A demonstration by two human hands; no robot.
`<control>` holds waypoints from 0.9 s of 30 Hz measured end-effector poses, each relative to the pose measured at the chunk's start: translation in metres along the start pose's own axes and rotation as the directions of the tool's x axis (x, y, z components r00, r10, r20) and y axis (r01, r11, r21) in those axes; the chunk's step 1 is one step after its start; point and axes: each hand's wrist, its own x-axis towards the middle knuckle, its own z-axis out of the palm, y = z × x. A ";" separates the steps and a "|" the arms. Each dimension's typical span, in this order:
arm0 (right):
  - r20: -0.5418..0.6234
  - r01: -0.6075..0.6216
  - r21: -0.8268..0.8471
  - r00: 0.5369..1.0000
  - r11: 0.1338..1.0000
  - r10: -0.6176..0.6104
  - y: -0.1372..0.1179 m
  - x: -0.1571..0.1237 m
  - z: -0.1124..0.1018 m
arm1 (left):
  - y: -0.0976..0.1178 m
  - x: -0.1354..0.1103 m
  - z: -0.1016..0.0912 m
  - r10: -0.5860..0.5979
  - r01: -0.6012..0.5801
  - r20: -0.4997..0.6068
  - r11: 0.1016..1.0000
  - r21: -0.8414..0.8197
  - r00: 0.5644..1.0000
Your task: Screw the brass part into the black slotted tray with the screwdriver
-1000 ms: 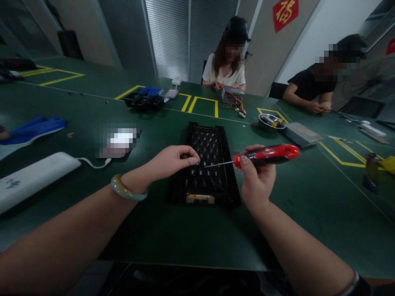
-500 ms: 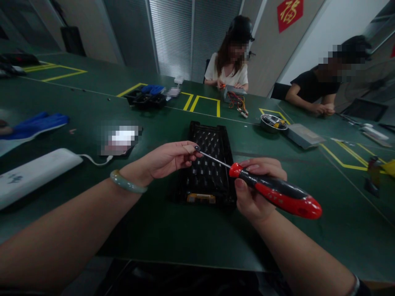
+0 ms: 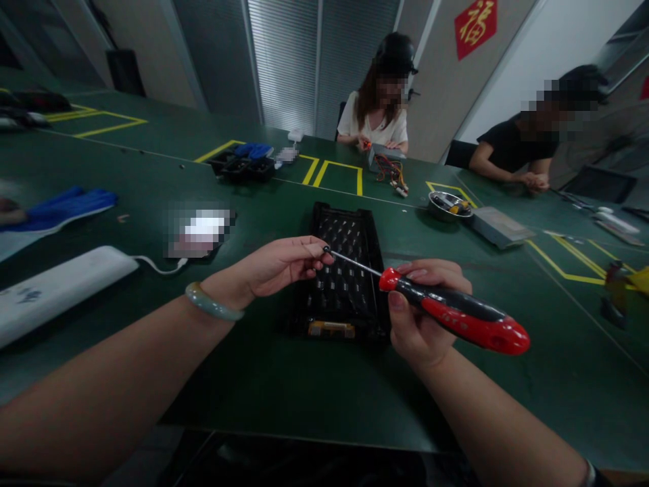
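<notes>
My right hand (image 3: pixel 420 318) is wrapped round a red and black screwdriver (image 3: pixel 456 312), its thin shaft pointing up and left. A small dark screw (image 3: pixel 327 249) sits at the shaft's tip. My left hand (image 3: pixel 281 264), with a pale green bangle on its wrist, has its fingertips pinched together right at that tip. Both hands hover above a black perforated tray-like part (image 3: pixel 345 270) lying on the green table (image 3: pixel 253 379), with a yellow connector at its near edge.
A white power bank (image 3: pixel 55 287) with a cable lies at left, blue gloves (image 3: pixel 65 206) beyond it. A metal bowl (image 3: pixel 449 205) and grey box (image 3: pixel 499 226) sit at right. Two other people work at the far side.
My right hand swung the screwdriver round, handle from upper right down to lower right, tip now meeting my left fingertips. In the last half second little has moved.
</notes>
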 end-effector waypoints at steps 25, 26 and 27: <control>-0.188 -0.339 0.181 0.909 0.923 0.371 0.017 0.003 0.006 | -0.009 0.008 -0.002 0.103 -0.078 -0.092 0.967 0.243 0.990; -0.198 -0.335 0.169 0.910 0.927 0.365 0.017 0.003 0.006 | -0.009 0.009 -0.002 0.119 -0.090 -0.092 0.959 0.270 0.989; -0.198 -0.335 0.157 0.911 0.929 0.362 0.018 0.003 0.005 | -0.010 0.009 -0.002 0.134 -0.101 -0.089 0.949 0.300 0.987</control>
